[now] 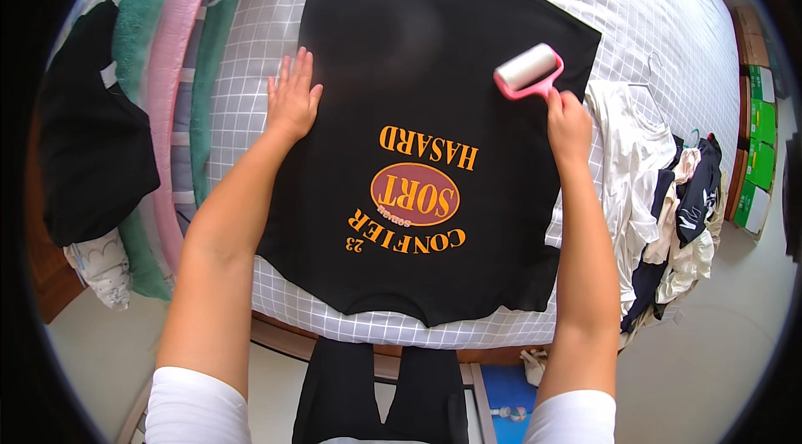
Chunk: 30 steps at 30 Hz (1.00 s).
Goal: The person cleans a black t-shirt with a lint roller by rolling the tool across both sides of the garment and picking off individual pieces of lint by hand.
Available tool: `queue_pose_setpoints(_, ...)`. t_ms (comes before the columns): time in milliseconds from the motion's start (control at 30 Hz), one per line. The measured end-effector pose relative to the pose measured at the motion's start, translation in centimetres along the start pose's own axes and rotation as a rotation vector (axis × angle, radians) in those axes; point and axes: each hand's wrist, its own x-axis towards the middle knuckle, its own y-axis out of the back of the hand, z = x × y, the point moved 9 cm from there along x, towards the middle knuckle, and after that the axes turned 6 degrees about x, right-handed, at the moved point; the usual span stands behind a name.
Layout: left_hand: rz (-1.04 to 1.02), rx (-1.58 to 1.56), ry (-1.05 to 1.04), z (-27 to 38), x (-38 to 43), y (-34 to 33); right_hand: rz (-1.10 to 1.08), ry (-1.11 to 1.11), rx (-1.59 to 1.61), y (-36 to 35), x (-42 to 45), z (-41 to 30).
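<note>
A black T-shirt [401,87] lies spread on the bed, its neckline towards me. It bears orange lettering and a reddish oval print [415,193], upside down from where I stand. My right hand [571,127] grips the pink handle of a lint roller [529,71], whose white roll is over the right part of the shirt. I cannot tell whether the roll touches the cloth. My left hand [293,93] rests flat at the shirt's left edge, fingers pointing away from me and the thumb over the cloth. It holds nothing.
A grey-and-white checked sheet [244,77] covers the bed. At right lie a white shirt [626,131] by a wire hanger [651,84] and several garments [683,212]. Green-and-white boxes [760,162] stand beyond. At left are pink-edged bedding [169,68] and a black garment [100,149].
</note>
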Motion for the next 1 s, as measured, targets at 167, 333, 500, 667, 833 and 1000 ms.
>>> queue_pose_setpoints(167,0.109,0.065,0.025,0.9,-0.4,-0.9,-0.091,0.104,-0.184,-0.6,-1.6,9.8)
queue_pose_setpoints(333,0.111,0.034,0.018,0.5,-0.6,-0.8,-0.31,-0.09,-0.462,7.6,-6.8,14.6)
queue_pose_setpoints(500,0.121,0.013,0.031,-0.2,-0.7,0.2,-0.034,-0.05,-0.328,15.1,-6.3,10.7)
queue_pose_setpoints(667,0.127,-0.027,0.029,-0.1,-0.6,-0.3,-0.196,0.403,-0.111,1.0,-3.9,-9.0)
queue_pose_setpoints(833,0.132,0.007,0.007,0.4,-0.4,-0.1,-0.561,0.444,-0.096,-14.3,-4.2,-21.1)
queue_pose_setpoints(1000,0.111,-0.007,0.02,0.4,-0.5,0.1,-0.602,0.101,-0.074,-6.9,-2.5,-3.7)
